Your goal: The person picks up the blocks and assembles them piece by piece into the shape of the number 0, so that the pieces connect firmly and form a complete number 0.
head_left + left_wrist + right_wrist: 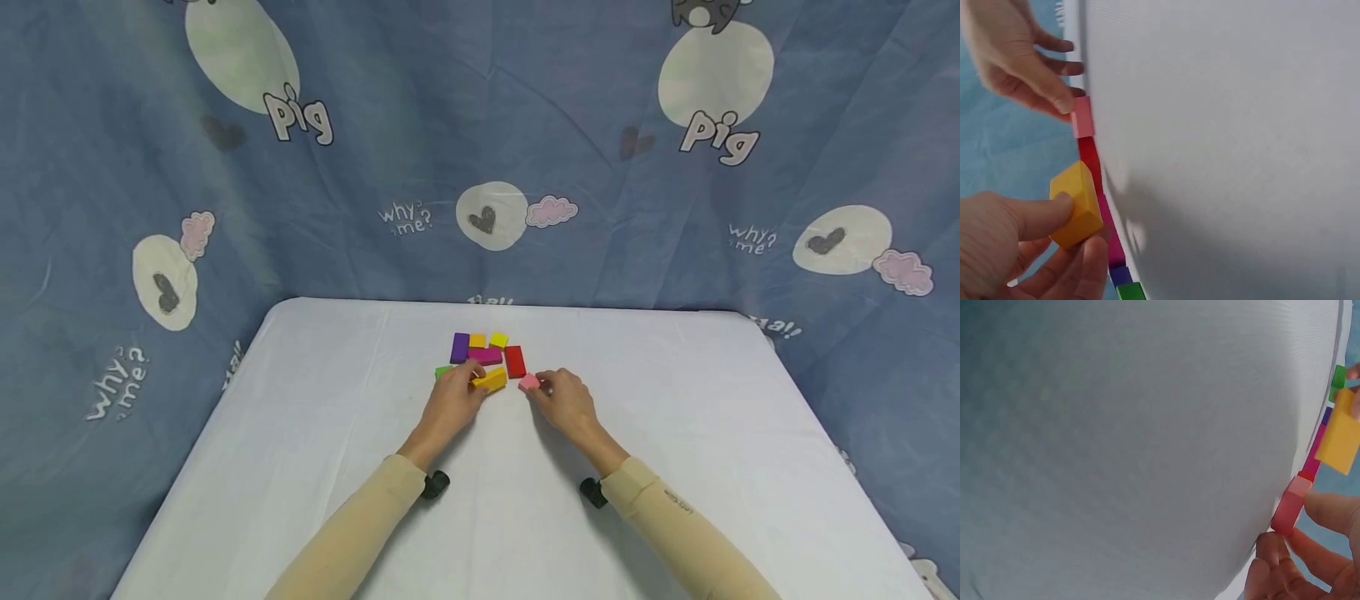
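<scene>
Between thumb and fingers my left hand (454, 399) pinches an orange-yellow block (491, 381), held tilted just in front of the other blocks. My right hand (566, 402) pinches a small pink block (528, 382) near the table, close to the near end of a red block (515, 362). Behind the hands lie a magenta block (485, 356), a purple block (460, 347), a small orange block (477, 340) and a small yellow block (498, 340). A green block (443, 372) shows partly behind my left hand. In the left wrist view, the orange-yellow block (1077, 205) sits between thumb and fingertips.
A white-covered table (300, 483) lies under the blocks. Behind it hangs a blue printed curtain (420, 158). Both wrists carry a small black camera, one on the left (435, 484) and one on the right (593, 492).
</scene>
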The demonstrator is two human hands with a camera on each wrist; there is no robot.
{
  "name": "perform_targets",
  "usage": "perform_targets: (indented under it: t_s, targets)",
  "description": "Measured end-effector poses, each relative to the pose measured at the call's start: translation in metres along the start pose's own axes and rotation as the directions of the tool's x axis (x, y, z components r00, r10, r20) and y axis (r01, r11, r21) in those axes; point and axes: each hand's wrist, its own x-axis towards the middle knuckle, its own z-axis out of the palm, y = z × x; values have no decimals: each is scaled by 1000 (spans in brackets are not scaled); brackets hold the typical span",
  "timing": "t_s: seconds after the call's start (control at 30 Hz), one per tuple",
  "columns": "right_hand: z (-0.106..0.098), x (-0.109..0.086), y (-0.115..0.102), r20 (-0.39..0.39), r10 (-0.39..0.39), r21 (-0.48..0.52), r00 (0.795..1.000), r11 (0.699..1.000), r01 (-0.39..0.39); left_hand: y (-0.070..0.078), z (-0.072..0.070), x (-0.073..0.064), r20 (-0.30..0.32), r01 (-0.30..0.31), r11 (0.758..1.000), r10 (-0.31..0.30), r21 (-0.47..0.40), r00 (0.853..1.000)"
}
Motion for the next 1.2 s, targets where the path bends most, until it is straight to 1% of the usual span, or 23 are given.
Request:
perform_targets:
  t_s: [0.2,0.33,0.5,0.57,0.63,0.77,0.9,1.0,1.2]
  targets:
    - [1,0,0,-22,-8,7,1000,1000,8,-1,-13,-10,33,11,993,-7,-120,999]
    - [1,0,0,-19,3,7,1000,1000,-3,-2,-21,-19,47,17,988,-10,-154,999]
    - [2,1,0,10,20,13,1000,1000,-21,-7,-30,-30,50,0,983,9,-185,999]
    - [1,1,-1,13,22,11,1000,1000,-22,-8,-34,-35,59,1,980,11,-198,998]
    - [1,1,0,10,21,10,1000,1000,-21,-9,-38,-38,74,15,976,1,-217,997]
    - [1,0,0,2,21,6,1000,1000,-21,-11,-43,-45,105,9,968,17,-249,994]
    - [1,0,0,1,22,4,1000,1000,-22,-12,-46,-49,130,11,964,25,-265,991]
    - [1,1,0,4,27,1,1000,1000,-27,-10,-48,-52,143,24,964,15,-265,990]
    - [2,1,0,1,26,0,1000,1000,-26,-8,-50,-54,172,39,969,4,-244,985]
